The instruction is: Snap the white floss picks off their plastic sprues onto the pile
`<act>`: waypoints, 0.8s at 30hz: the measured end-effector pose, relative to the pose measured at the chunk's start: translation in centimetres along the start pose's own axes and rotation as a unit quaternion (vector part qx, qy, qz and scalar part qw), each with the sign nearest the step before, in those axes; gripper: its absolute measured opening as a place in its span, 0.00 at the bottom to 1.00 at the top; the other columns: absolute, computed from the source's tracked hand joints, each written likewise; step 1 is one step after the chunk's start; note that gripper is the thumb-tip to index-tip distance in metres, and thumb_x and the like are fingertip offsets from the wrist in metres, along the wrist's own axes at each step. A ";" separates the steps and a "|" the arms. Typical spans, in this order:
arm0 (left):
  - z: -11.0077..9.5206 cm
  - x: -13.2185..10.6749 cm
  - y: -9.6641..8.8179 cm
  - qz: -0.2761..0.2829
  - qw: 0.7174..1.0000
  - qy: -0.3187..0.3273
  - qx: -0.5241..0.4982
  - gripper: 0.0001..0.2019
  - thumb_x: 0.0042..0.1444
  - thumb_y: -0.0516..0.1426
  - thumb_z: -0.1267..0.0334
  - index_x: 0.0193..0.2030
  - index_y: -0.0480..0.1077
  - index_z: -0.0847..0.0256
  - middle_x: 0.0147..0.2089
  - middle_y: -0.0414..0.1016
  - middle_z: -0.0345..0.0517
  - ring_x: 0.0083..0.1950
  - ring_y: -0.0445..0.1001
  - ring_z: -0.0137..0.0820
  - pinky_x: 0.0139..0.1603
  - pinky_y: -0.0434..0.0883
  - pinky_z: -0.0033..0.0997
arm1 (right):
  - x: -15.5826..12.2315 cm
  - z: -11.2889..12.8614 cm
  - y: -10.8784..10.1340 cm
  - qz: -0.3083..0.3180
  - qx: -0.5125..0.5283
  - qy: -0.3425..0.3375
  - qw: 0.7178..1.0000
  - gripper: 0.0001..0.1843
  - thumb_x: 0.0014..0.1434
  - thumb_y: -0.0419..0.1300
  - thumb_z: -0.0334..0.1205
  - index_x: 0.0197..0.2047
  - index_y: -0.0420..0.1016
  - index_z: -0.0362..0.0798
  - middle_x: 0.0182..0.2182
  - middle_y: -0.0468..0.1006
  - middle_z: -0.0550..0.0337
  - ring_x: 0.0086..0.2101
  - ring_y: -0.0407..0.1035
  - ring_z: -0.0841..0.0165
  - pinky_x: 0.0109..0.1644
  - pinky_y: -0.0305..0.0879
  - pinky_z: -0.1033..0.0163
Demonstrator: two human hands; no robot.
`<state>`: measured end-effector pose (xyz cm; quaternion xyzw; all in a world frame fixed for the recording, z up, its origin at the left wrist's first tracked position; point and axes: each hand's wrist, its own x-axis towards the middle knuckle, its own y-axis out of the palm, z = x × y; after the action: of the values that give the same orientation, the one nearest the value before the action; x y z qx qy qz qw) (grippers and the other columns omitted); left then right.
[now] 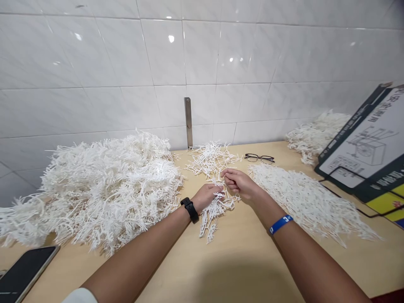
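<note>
My left hand, with a black band on its wrist, rests on the wooden table with its fingers curled around a small bunch of white branched plastic pieces. My right hand, a blue wristband behind it, meets it from the right, fingers pinched on the same white pieces. A thin scatter of loose white pieces lies just beyond both hands.
A large heap of white pieces fills the left. A flatter spread lies on the right, another pile in the far right corner. Black-rimmed glasses sit by the tiled wall. A phone lies front left; printed boards lean at right.
</note>
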<state>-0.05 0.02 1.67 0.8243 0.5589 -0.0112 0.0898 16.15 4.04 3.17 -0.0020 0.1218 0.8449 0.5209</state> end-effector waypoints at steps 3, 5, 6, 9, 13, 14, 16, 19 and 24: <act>-0.1 -0.1 0.0 0.008 1.000 -0.009 -0.002 0.19 0.47 0.60 0.50 0.21 0.66 0.65 0.19 0.65 0.39 0.22 0.59 0.24 0.28 0.56 0.28 | -0.1 -0.2 0.8 -0.004 -0.090 -0.011 0.996 0.20 0.56 0.57 0.57 0.30 0.65 0.47 0.15 0.53 0.73 0.14 0.43 0.80 0.16 0.39 0.72; 0.0 0.0 0.0 0.008 1.000 -0.002 -0.013 0.19 0.47 0.60 0.50 0.20 0.66 0.65 0.20 0.65 0.40 0.23 0.60 0.24 0.29 0.56 0.28 | -0.3 -0.3 1.2 0.028 -0.145 -0.015 0.989 0.23 0.55 0.58 0.60 0.27 0.63 0.47 0.17 0.58 0.70 0.16 0.51 0.78 0.17 0.47 0.71; 0.1 0.0 0.0 0.006 1.000 0.002 -0.020 0.18 0.47 0.60 0.51 0.21 0.66 0.66 0.20 0.66 0.40 0.23 0.61 0.24 0.30 0.57 0.28 | -0.3 -0.3 1.4 0.047 -0.168 -0.017 0.985 0.23 0.53 0.59 0.60 0.27 0.63 0.47 0.19 0.61 0.68 0.18 0.56 0.76 0.19 0.52 0.71; 0.4 0.2 -0.1 0.008 0.999 -0.001 -0.036 0.16 0.44 0.61 0.53 0.22 0.67 0.66 0.22 0.68 0.42 0.25 0.64 0.26 0.31 0.58 0.29 | -0.4 -0.3 1.7 0.071 -0.223 -0.035 0.972 0.23 0.53 0.59 0.59 0.26 0.62 0.47 0.22 0.64 0.64 0.23 0.63 0.72 0.24 0.59 0.68; 0.3 0.0 -0.1 0.025 0.998 -0.010 -0.054 0.17 0.44 0.62 0.52 0.24 0.67 0.66 0.22 0.68 0.41 0.24 0.64 0.25 0.29 0.58 0.28 | 0.0 -0.2 1.4 0.027 -0.296 -0.105 0.949 0.21 0.56 0.54 0.55 0.22 0.61 0.47 0.19 0.60 0.65 0.23 0.58 0.72 0.26 0.55 0.67; 0.3 -0.1 -0.1 0.026 0.998 -0.010 -0.059 0.17 0.45 0.62 0.52 0.24 0.67 0.66 0.21 0.68 0.40 0.23 0.63 0.24 0.29 0.58 0.27 | 0.1 -0.3 1.4 0.008 -0.311 -0.124 0.942 0.20 0.56 0.54 0.53 0.21 0.60 0.47 0.19 0.60 0.65 0.23 0.57 0.72 0.27 0.55 0.66; 0.1 -0.2 0.0 0.023 0.997 -0.016 -0.066 0.17 0.45 0.62 0.52 0.25 0.67 0.66 0.21 0.67 0.39 0.22 0.62 0.23 0.28 0.57 0.27 | 0.4 -0.5 1.3 -0.034 -0.332 -0.148 0.931 0.19 0.56 0.53 0.50 0.20 0.59 0.47 0.19 0.59 0.66 0.24 0.56 0.72 0.28 0.53 0.66; -0.1 -0.1 -0.1 0.018 0.996 -0.023 -0.079 0.17 0.45 0.62 0.53 0.24 0.66 0.65 0.21 0.67 0.39 0.21 0.62 0.23 0.27 0.57 0.27 | 1.0 -1.3 1.5 -0.091 -0.343 -0.161 0.921 0.18 0.56 0.53 0.48 0.20 0.57 0.48 0.19 0.59 0.66 0.24 0.55 0.71 0.28 0.52 0.66; 0.1 0.2 -0.2 0.011 0.996 -0.021 -0.083 0.16 0.46 0.61 0.53 0.24 0.65 0.65 0.20 0.66 0.39 0.21 0.63 0.24 0.27 0.58 0.27 | 1.8 -2.5 1.7 -0.146 -0.334 -0.173 0.915 0.18 0.57 0.53 0.49 0.21 0.61 0.47 0.19 0.63 0.65 0.24 0.58 0.71 0.27 0.52 0.66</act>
<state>-0.22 0.25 1.54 0.8197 0.5466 0.0189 0.1702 13.53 4.42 0.87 -0.0473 -0.2612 0.7380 0.6204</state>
